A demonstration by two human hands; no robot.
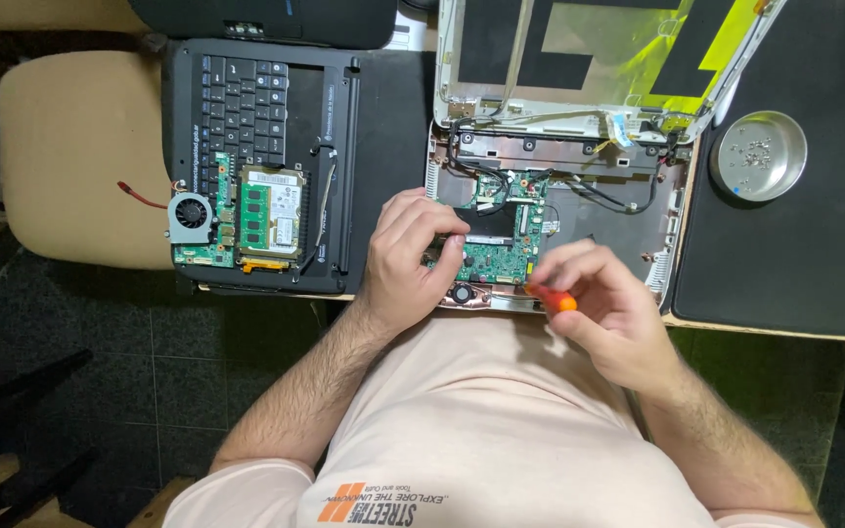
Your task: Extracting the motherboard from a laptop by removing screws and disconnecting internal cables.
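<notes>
Pale pink shirt (501,430) fills the bottom of the frame, forearms reaching up from it to the bench.

Landmark: green board (501,240) sitting in the opened white laptop base (662,220).

- Left hand (411,256) lies on the board's left edge, fingers curled over it and pressing down, empty otherwise. Looks like it's pinning the board so it won't shift.
- Right hand (606,305) is just below and right of the board, closed around a screwdriver (557,301) with an orange handle; tip hidden by the fingers, seemingly aimed at the board's lower right corner. Pinch grip near the tip reads as fine control on a small screw.
- Above the board: black cables (579,184) routed along the hinge, then the lid (579,49) folded back flat, yellow-green film on its inner face.
- Far right of the board: round metal dish (759,156) on a black mat (784,244), small screws in it. Kept within reach of the right hand, probably so screws don't roll away.
- Far left of the board: second black laptop (266,161), keyboard up, with another green board, a fan (191,215) and a memory module lying on it, parked clear of the work.
- Beige stool (70,156) beyond that.
</notes>
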